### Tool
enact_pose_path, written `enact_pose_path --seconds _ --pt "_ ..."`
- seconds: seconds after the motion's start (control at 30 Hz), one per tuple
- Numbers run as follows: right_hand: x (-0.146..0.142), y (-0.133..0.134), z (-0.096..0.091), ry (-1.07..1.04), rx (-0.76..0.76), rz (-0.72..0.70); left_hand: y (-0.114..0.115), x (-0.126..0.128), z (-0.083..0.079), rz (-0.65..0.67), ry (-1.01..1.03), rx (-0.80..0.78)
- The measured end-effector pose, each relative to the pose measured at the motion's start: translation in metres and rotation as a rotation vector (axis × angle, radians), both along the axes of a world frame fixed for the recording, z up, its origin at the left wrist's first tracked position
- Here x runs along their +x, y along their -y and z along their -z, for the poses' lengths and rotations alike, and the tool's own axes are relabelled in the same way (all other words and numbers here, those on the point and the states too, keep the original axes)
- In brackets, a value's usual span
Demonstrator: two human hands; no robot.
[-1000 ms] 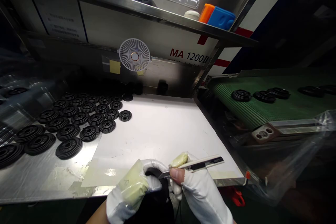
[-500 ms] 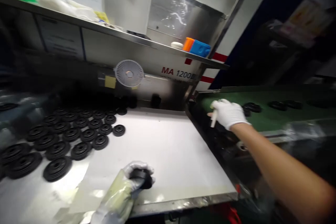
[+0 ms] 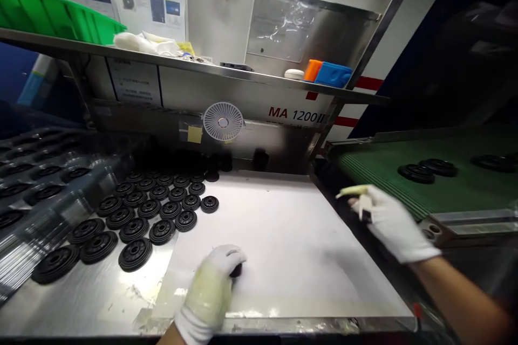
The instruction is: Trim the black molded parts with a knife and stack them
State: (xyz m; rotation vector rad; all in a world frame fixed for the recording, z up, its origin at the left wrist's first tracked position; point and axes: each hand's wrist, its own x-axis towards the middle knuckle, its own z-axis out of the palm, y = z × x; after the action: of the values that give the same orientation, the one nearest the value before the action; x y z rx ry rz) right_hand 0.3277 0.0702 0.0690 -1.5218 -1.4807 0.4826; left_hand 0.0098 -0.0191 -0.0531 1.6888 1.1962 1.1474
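My left hand (image 3: 216, 275), in a white glove with a yellowish film over it, is low over the white sheet (image 3: 275, 232). Its fingers are curled round a black ringed disc (image 3: 236, 270), mostly hidden beneath them. Out to the right, beside the bench edge, is my right hand (image 3: 390, 221), also white-gloved with a yellowish fingertip. Its fingers close on a small white tool with a dark end (image 3: 365, 209), whose kind I cannot make out. Several ringed black discs (image 3: 135, 253) lie in rows on the metal bench, left of the sheet.
A green conveyor belt (image 3: 437, 199) at right carries several black discs (image 3: 416, 173). Clear plastic trays (image 3: 76, 226) with discs stand at left. A small fan (image 3: 223, 122) is mounted under the shelf (image 3: 267, 76), which bears a green bin (image 3: 56, 16) and a blue-and-orange box (image 3: 332, 74).
My right hand has drawn back from the conveyor toward me, still with the white tool. My left hand has turned more palm-down, covering most of its disc. The view has swung left.
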Motion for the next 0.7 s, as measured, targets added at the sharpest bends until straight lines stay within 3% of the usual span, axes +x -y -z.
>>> enact_pose_path --seconds 0.07,0.17,0.3,0.53,0.7 --pt "-0.029 0.022 0.024 -0.147 -0.128 -0.165 0.003 -0.011 0.007 -0.079 -0.266 0.098" --pt "-0.069 0.046 0.055 -0.440 -0.212 -0.301 0.009 -0.029 0.013 -0.051 -0.578 0.197" --pt "-0.114 0.060 0.078 -0.774 -0.265 -0.354 -0.009 -0.043 0.008 0.040 -0.747 0.198" --pt "-0.151 0.081 0.091 -0.844 -0.214 -0.421 -0.086 -0.044 0.001 -0.093 -0.584 0.109" --pt "-0.149 0.084 0.100 -0.851 -0.153 -0.409 -0.098 -0.035 -0.008 -0.164 -0.115 0.007"
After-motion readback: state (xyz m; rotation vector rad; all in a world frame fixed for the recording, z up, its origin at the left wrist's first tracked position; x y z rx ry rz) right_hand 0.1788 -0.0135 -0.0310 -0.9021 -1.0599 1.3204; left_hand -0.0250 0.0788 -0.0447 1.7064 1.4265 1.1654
